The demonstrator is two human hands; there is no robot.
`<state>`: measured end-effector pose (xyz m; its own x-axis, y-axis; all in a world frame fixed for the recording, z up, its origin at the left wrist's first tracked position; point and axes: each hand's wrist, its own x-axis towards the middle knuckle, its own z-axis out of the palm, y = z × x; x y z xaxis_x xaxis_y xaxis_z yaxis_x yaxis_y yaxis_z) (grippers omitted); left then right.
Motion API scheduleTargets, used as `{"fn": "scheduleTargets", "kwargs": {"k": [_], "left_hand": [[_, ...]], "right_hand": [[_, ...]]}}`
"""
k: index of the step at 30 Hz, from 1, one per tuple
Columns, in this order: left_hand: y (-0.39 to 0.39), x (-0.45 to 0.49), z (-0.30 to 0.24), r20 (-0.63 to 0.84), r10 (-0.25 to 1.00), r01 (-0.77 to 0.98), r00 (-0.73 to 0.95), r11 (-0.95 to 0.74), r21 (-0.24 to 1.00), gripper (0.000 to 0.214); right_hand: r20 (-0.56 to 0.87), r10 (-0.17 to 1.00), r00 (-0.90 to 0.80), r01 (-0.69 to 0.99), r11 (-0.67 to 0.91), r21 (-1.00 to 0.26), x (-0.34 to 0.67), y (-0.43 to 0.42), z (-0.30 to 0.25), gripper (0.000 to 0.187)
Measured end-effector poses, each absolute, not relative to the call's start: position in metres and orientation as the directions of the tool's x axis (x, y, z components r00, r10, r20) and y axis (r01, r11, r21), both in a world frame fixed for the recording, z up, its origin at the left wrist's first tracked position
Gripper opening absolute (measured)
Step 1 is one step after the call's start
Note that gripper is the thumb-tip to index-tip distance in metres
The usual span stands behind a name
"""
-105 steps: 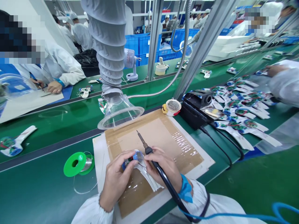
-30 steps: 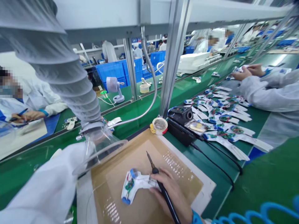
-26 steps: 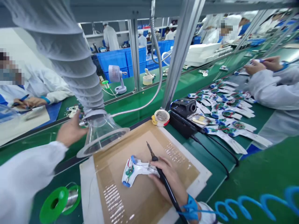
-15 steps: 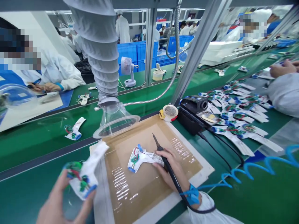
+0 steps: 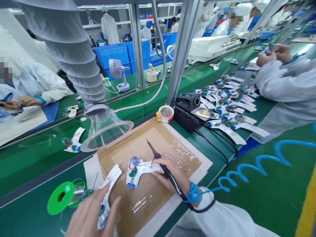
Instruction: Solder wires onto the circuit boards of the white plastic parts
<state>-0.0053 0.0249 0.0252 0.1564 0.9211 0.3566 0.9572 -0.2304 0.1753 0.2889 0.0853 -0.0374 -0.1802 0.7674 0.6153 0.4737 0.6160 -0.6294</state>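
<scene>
My right hand grips a black soldering iron, its tip pointing up and to the left. Thumb and fingers of that hand also touch the handle end of a white plastic shell, which lies on the brown taped board and carries green circuit boards, wires and blue end parts. At the board's left edge my left hand is over a second such shell. Its fingers are stretched and apart, partly hiding that shell; the thumb looks clear of it. Left of that hand is a green solder spool.
A clear fume hood on a grey duct hangs over the board's far left corner. Behind the board stand a round tin and a black soldering station. Several shells are spread to the right, near a co-worker's hands. A blue coiled cord runs from my right wrist.
My left hand has brought the second shell right and down to the board's left edge, and its fingers have spread. The solder spool has come into sight. The view has shifted right.
</scene>
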Motion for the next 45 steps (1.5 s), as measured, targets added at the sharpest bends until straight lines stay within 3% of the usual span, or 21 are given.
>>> {"fn": "scheduleTargets", "kwargs": {"k": [8,14,20,24,32,45], "left_hand": [[0.111,0.059,0.038,0.139,0.974,0.814,0.181,-0.228,0.534,0.045],[0.110,0.048,0.020,0.159,0.976,0.756,0.151,-0.218,0.618,0.041],[0.103,0.066,0.001,0.054,0.991,0.624,-0.123,0.034,0.781,0.047],[0.108,0.076,0.002,0.005,0.988,0.572,-0.156,0.086,0.815,0.046],[0.110,0.062,0.018,-0.113,0.988,0.507,0.109,0.043,0.861,0.043],[0.114,0.060,0.018,-0.159,0.888,0.418,0.431,-0.040,0.908,0.010]], "right_hand": [[0.637,0.744,-0.204,0.400,0.657,-0.639,0.291,0.085,-0.038,0.039],[0.607,0.767,-0.207,0.410,0.632,-0.658,0.292,0.085,-0.040,0.039],[0.546,0.803,-0.238,0.460,0.588,-0.665,0.289,0.088,-0.041,0.038],[0.535,0.808,-0.248,0.491,0.581,-0.649,0.289,0.088,-0.040,0.039],[0.524,0.813,-0.253,0.509,0.573,-0.642,0.289,0.088,-0.040,0.043],[0.544,0.801,-0.250,0.507,0.586,-0.632,0.288,0.088,-0.035,0.040]]}}
